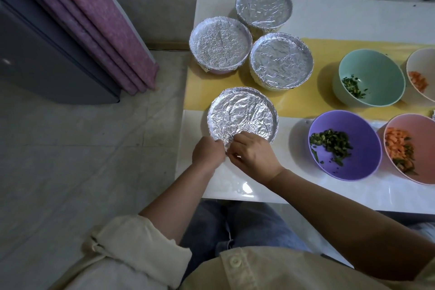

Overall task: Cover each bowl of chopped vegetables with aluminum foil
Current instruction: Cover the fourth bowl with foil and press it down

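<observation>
Four bowls (281,61) foiled, four open, on the table (259,186).
Fingers (242,139) of my left hand (207,152) and right hand (255,155) pinch the nearest bowl's foil (240,115) at its near rim; tugging could tear it.

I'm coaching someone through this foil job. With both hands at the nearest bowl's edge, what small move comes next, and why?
Probably press the pinched foil down against the rim. The left hand and right hand both pinch it at the near edge of the nearest covered bowl, whose remaining rim looks tucked.
</observation>
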Demonstrator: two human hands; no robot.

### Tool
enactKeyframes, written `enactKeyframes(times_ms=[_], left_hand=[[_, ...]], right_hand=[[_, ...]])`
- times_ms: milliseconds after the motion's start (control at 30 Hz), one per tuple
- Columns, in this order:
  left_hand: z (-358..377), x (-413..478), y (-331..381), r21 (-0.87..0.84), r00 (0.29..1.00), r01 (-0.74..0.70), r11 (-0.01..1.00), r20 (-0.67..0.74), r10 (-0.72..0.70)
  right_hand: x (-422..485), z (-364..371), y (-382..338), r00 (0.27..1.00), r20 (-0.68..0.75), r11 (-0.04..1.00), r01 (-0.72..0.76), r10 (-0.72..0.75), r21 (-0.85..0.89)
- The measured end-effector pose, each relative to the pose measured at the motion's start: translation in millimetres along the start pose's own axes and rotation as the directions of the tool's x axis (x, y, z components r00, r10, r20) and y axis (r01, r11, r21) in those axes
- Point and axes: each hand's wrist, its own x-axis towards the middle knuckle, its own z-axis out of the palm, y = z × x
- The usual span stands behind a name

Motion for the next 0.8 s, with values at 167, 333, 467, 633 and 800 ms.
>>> enactKeyframes(times_ms=[167,333,467,633,800], left_hand=[[-10.0,-12.2,19.1,0.042,0.998,0.013,0.999,0.053,-0.015],[-13.0,-10.4,14.0,0.199,0.999,-0.043,0.979,0.022,0.04],[-20.5,-11.8,11.5,0.376,0.99,-0.055,0.925,-0.1,0.099],[-29.4,-3.7,3.0,0.419,0.978,-0.07,0.905,-0.152,0.146],[-31.8,-1.4,3.2,0.247,0.987,-0.065,0.967,-0.126,0.099]], right_hand=[[4.3,-1.1,-1.2,0.999,-0.024,0.999,-0.032,0.032,-0.008],[6.1,-1.4,-5.4,0.999,-0.02,0.999,-0.041,0.041,0.018],[7.7,-1.8,-9.0,0.999,0.018,0.996,-0.029,0.028,0.086],[9.1,-6.1,-5.5,0.999,0.034,0.987,-0.039,0.034,0.154],[7.7,-21.0,19.3,0.881,-0.284,0.919,-0.319,0.378,0.233]])
